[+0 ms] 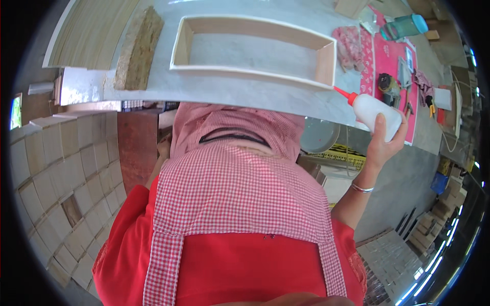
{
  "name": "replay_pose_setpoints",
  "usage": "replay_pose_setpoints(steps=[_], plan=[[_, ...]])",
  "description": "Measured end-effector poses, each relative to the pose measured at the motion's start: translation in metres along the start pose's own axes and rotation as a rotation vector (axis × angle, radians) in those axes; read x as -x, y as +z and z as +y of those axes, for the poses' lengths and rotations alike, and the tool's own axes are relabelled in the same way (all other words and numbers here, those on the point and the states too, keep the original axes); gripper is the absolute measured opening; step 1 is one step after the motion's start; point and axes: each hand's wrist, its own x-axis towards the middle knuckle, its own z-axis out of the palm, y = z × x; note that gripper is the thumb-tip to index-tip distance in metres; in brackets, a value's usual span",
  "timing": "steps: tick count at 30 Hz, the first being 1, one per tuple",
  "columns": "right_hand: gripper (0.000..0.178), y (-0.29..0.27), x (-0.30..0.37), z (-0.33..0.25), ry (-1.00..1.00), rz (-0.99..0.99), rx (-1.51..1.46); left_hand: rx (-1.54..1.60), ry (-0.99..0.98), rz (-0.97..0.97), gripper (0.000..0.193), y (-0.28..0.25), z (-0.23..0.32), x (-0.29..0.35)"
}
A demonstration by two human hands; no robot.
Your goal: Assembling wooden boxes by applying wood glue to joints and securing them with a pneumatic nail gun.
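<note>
My right hand (384, 145) is wrapped round a white squeeze bottle (376, 113) with a red pointed nozzle, tilted so that the nozzle points left. The nozzle tip is at the near right corner of a long rectangular wooden frame (255, 74); whether it touches cannot be made out. White edging runs along the frame's upper rim, and the tabletop shows through its middle. Down at my left side, beside the apron, my left hand (164, 146) is small and partly covered, its fingers unclear.
The frame lies on a grey table (245, 95). To its left are a rough board block (138, 48) and stacked thin panels (94, 30). At right lie a pink cloth (348, 47), a tape measure (386, 82) and a teal bottle (403, 27). Wooden blocks (66, 173) are piled at lower left.
</note>
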Motion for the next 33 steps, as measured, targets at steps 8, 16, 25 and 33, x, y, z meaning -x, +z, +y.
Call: replay_pose_setpoints(steps=[8,16,25,33], plan=[[0.049,0.025,-0.048,0.052,0.051,0.341,-0.078,-1.508,0.417,-0.033,0.029,0.012,0.061,-0.008],[0.044,0.113,-0.171,0.125,-0.147,0.266,0.374,-1.349,1.106,-0.164,0.029,0.311,0.322,-0.025],[0.026,0.064,-0.151,0.130,-0.002,0.165,0.404,-1.084,1.462,-0.250,0.028,0.458,0.414,0.029],[0.032,-0.137,0.068,0.183,0.568,0.561,0.941,-0.912,1.556,-0.342,0.028,0.467,0.405,0.057]])
